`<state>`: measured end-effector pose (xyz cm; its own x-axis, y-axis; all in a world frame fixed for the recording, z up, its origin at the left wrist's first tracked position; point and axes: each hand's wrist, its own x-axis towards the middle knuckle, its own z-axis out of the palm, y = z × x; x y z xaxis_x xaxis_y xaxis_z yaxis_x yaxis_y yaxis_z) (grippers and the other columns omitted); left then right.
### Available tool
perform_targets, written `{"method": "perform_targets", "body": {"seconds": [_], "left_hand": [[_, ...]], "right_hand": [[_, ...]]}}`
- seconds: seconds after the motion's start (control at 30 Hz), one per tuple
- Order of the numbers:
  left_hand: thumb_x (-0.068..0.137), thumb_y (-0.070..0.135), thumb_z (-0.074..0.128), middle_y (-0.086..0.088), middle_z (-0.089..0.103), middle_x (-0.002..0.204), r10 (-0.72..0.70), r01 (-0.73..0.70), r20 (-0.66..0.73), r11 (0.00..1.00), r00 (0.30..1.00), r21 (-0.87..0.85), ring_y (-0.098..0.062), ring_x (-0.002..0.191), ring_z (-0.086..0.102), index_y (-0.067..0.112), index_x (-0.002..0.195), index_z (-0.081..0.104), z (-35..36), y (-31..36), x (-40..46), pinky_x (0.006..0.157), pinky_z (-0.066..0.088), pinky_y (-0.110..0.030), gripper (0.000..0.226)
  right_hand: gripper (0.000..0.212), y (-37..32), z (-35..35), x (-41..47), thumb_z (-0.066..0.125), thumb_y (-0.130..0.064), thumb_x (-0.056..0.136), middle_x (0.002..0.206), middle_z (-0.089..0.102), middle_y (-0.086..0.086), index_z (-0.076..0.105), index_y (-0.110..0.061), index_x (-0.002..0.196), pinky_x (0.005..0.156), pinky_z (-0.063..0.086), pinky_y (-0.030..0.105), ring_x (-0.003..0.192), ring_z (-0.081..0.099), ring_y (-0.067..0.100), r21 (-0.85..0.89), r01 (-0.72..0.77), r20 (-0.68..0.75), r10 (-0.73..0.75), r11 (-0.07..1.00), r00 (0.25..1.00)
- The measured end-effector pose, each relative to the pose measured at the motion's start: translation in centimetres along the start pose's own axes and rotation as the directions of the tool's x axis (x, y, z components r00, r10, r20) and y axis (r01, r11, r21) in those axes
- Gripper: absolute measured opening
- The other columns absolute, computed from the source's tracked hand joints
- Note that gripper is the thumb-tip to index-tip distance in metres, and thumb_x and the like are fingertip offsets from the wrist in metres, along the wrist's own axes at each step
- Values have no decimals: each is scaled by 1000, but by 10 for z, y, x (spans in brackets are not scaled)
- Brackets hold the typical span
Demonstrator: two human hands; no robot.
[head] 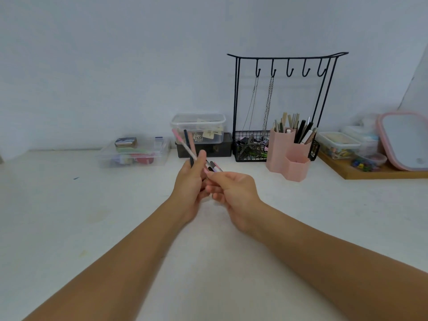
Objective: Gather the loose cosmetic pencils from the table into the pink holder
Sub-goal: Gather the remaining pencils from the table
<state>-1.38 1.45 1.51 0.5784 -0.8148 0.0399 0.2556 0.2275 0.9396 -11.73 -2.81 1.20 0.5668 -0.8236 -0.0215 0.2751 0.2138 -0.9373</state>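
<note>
Both hands meet above the middle of the white table (92, 216). My left hand (190, 184) grips a few cosmetic pencils (186, 145) that stick up and to the left: a pink-and-white one, a dark one and a pinkish one, blurred. My right hand (231, 191) pinches the ends of more pencils (214, 167), black and lilac, which point toward the left hand. The pink holder (289, 158) stands to the right at the back, with several pencils and brushes upright in its tall compartments. Its low front compartment looks empty.
A black wire rack (284, 100) with hooks and hanging chains stands behind the holder. Clear plastic boxes (136, 154) sit at the back left and centre, one on a dark box (203, 148). A wooden tray (370, 172) with containers and a pink-framed mirror (405, 140) is at the right.
</note>
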Motion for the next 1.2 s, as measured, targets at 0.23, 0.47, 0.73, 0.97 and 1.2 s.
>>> {"method": "perform_targets", "body": {"seconds": [0.23,0.47,0.73,0.97,1.2], "left_hand": [[108,41,42,-3,44,61,45,-37,-52,989,998,146,-15,38,35,15,72,44,3,-8,1,40,32,-27,44],[108,30,44,3,44,62,77,-61,-57,970,995,235,-10,50,40,17,91,51,-9,-3,6,42,31,-22,22],[106,41,46,8,39,55,2,17,-114,985,993,171,-6,43,29,19,102,59,-16,7,9,37,26,-20,26],[103,45,51,7,37,56,-55,69,-111,990,992,126,-7,42,26,19,88,49,-17,7,9,35,22,-20,30],[98,44,63,9,41,56,-47,59,-84,987,995,147,-6,43,31,24,87,52,-17,4,7,36,25,-20,25]], "right_hand": [[14,8,0,-3,68,-5,81,62,71,14,76,-6,70,49,45,27,58,60,23,-295,72,6,-74,953,997],[8,-6,-19,16,75,-22,76,60,71,0,77,-18,70,47,45,20,48,59,7,-588,283,42,-321,758,946],[16,-22,-67,41,79,-29,66,68,68,1,71,-15,69,49,48,30,65,63,16,-910,91,-25,-272,405,962],[29,-21,-60,44,72,-29,81,81,74,15,75,0,82,74,61,45,77,70,27,-981,56,14,-219,187,976],[33,-20,-63,40,70,-18,88,60,54,15,64,1,62,68,56,37,54,50,23,-873,97,-80,-336,478,939]]}}
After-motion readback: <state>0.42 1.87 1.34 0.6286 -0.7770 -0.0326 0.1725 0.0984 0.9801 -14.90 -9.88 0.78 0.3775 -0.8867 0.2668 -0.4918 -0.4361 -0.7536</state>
